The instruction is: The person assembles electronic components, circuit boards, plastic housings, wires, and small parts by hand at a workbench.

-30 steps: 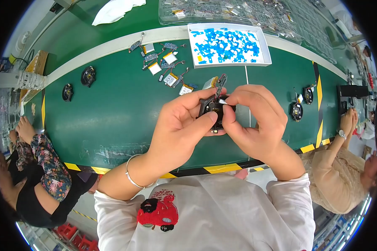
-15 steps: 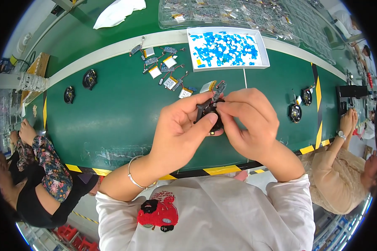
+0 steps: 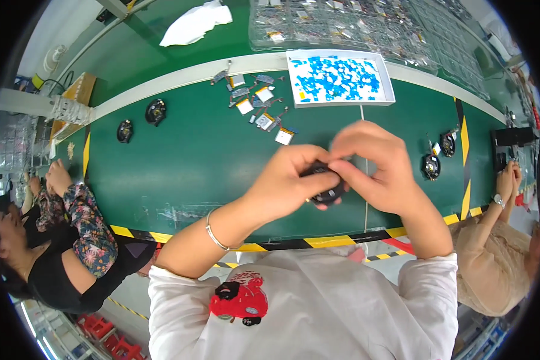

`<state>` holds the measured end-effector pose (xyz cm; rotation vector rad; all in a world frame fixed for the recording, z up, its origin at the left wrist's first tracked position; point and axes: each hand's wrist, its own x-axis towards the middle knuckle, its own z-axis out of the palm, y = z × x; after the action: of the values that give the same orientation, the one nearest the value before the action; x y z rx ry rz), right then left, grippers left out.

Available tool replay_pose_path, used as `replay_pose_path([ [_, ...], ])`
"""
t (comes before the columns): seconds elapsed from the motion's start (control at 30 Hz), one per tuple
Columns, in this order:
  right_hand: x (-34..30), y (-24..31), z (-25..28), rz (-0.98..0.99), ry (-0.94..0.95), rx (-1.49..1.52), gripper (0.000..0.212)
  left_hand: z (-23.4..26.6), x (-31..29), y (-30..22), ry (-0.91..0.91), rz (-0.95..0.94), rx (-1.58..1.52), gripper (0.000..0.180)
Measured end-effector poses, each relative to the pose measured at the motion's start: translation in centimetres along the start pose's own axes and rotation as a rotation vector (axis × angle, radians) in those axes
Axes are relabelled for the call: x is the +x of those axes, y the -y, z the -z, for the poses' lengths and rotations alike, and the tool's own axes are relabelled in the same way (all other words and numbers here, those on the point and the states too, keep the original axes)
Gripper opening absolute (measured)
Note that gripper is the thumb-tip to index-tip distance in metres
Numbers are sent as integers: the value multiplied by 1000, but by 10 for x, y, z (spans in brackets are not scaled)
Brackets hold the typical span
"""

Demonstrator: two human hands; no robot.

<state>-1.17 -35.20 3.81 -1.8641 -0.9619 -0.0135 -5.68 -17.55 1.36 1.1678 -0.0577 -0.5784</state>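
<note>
Over the front middle of the green table, my left hand [image 3: 288, 180] grips a round black housing [image 3: 328, 195], thumb across its face and fingers beneath. My right hand [image 3: 375, 168] is closed in a pinch at the housing's upper right edge. Its fingertips are slightly blurred, and whatever they hold is hidden. Beyond my hands lies a loose group of small circuit boards wired to flat silver battery cells [image 3: 264, 121]. More round black housings rest farther off, a pair at the left [image 3: 156, 112] and a pair at the right [image 3: 431, 167], the latter with parts attached.
A white box [image 3: 342, 103] of small blue and white pieces stands at the back. Behind a pale rail [image 3: 204, 73] are clear trays [image 3: 342, 27] full of parts and a white cloth [image 3: 197, 24]. Striped tape [image 3: 330, 241] marks the table edge. Co-workers sit on both sides.
The circuit board and battery cell that stuck up from the housing between my hands no longer show there. The housing now lies flatter, and my right hand has shifted its pinch. The whole view has shifted slightly.
</note>
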Motion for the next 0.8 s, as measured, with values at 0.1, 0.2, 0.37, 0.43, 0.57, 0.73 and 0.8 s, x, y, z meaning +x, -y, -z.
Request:
replay_pose_path([
  [0.1, -9, 8, 20, -189, 38, 43, 8, 5, -10, -15, 22, 72, 46, 25],
  [0.2, -43, -7, 67, -400, -113, -113, 5, 41, -19, -37, -340, -162, 820, 35],
  [0.37, -113, -58, 147, -645, -316, -290, 7, 188, -58, -66, -1120, -328, 1758, 36],
  [0.43, -113, -63, 154, -473, -252, -983, 8, 232, -81, -58, -1191, -197, 1694, 39],
  [0.57, -69, -55, 115, -333, -376, -1201, 13, 228, -76, -43, -1056, -232, 1605, 33],
  [0.73, 6, -29, -7, 38, -17, -666, 16, 188, -67, -25, -922, -275, 1390, 26],
  [0.8, 27, -21, -38, 82, 138, -647, 29, 153, -68, -25, -836, -213, 1355, 25],
])
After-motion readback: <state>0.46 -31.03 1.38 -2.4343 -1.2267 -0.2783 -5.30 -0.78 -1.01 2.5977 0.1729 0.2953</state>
